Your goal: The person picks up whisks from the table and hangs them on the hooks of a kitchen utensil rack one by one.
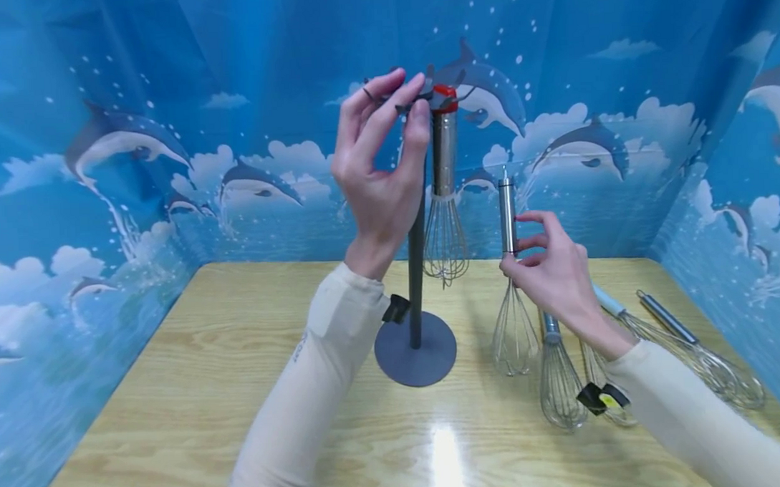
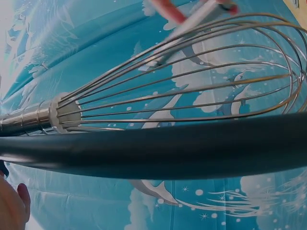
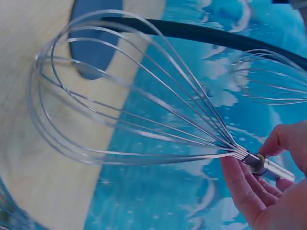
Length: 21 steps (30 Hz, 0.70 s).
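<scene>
A dark grey stand (image 1: 415, 271) with a round base rises from the middle of the wooden table (image 1: 194, 365). My left hand (image 1: 406, 99) is raised to its top and pinches one of the small dark hooks there. A whisk with a red cap (image 1: 443, 170) hangs from that top beside the pole; its wires (image 2: 192, 81) and the pole (image 2: 168, 148) fill the left wrist view. My right hand (image 1: 519, 250) holds a second whisk (image 1: 507, 211) upright by its steel handle, right of the stand, wire head (image 3: 120, 96) down just above the table. The fingers (image 3: 249, 187) curl round the handle (image 3: 266, 166).
Several more whisks (image 1: 558, 381) lie on the table at the right, under and beyond my right forearm, one with a pale blue handle (image 1: 608, 302). Blue dolphin-print walls (image 1: 104, 175) enclose the table on three sides. The stand's base (image 1: 415, 354) sits mid-table.
</scene>
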Tool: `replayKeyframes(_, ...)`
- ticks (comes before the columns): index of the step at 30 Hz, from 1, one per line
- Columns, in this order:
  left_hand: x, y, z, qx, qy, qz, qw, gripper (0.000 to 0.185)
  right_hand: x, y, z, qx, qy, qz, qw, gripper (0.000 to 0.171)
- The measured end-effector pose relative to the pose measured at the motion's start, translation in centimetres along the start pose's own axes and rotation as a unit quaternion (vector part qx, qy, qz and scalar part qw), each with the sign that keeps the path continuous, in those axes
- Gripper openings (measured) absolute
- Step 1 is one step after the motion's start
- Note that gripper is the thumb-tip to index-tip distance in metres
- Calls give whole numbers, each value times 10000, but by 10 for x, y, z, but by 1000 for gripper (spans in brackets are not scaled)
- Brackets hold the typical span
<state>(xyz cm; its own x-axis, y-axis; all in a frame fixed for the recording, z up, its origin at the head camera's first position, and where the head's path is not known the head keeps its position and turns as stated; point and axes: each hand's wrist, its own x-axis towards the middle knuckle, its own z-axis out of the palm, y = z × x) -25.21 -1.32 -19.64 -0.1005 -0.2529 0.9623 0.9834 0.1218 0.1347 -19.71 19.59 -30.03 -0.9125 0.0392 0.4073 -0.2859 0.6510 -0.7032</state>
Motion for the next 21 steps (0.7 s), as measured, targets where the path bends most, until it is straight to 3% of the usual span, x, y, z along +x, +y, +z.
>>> replayKeyframes(9, 1, 2, 1, 4, 41, 95, 9999, 20, -8, -28, -18, 227, 993, -894, 9908, 54)
replayKeyframes(21, -1, 5, 6, -115, 31, 270, 9996, 20, -10, -58, -31, 702, 1218, -1534, 9781, 58)
